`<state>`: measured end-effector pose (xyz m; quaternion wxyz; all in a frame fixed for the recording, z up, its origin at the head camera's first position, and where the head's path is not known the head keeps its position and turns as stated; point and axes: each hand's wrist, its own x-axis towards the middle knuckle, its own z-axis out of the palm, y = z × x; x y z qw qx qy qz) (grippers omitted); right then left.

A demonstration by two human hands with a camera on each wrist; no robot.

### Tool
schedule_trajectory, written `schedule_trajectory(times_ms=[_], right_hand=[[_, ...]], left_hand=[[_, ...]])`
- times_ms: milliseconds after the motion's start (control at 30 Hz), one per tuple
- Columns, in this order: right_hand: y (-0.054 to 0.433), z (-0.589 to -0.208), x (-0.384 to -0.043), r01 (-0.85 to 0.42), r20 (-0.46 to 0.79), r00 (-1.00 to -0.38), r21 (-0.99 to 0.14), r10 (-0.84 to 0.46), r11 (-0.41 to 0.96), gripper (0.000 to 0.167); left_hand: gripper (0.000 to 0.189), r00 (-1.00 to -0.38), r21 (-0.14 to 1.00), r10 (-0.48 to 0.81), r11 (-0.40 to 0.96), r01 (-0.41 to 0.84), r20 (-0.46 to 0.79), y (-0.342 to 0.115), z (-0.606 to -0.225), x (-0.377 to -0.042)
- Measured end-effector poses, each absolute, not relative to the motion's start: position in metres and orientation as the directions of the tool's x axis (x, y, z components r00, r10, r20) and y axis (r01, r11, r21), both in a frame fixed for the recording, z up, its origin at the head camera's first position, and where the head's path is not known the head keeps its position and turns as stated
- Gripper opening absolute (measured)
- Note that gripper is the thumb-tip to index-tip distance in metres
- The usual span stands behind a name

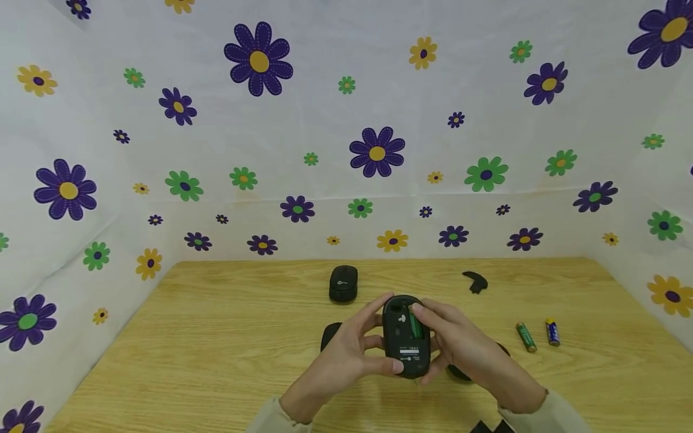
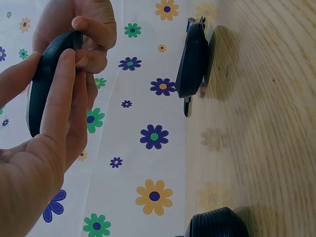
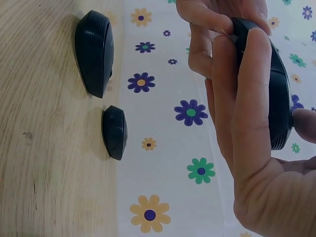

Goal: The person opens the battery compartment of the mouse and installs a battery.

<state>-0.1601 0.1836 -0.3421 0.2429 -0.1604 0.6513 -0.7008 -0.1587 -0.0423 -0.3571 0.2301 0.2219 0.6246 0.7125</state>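
Observation:
Both hands hold a black computer mouse [image 1: 397, 344] with its underside up, over the table. A green battery [image 1: 415, 326] lies in its uncovered battery slot. My left hand [image 1: 346, 355] grips the left side and lower end, its thumb on the label end. My right hand [image 1: 465, 340] grips the right side, with the thumb at the battery's upper end. In the left wrist view the mouse [image 2: 43, 94] shows edge-on, fingers along its shell. The right wrist view has the right fingers straight along the mouse [image 3: 279, 98].
Another mouse [image 1: 343, 284] stands behind the hands. Partly hidden are a mouse [image 1: 329, 334] by the left hand and a dark object [image 1: 459, 374] under the right. A black curved cover [image 1: 476, 281], a green battery [image 1: 526, 337] and a blue battery [image 1: 552, 332] lie right.

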Motion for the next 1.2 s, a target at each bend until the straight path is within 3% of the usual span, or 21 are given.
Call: schedule_trajectory(times_ms=[567,1200], right_hand=[[0.182,-0.344,-0.161,0.117,-0.087,-0.838,-0.993,-0.539,-0.021,0.058],[0.174,-0.348,-0.161,0.083,-0.099,-0.893,-0.995,-0.440,0.056,0.051]], left_hand=[[0.088,-0.804,0.992,0.594,-0.109,-0.069,0.009,-0.041,-0.359,-0.160],[0.086,-0.813,0.995,0.582,-0.073,-0.071,-0.016,-0.039,-0.360,-0.162]])
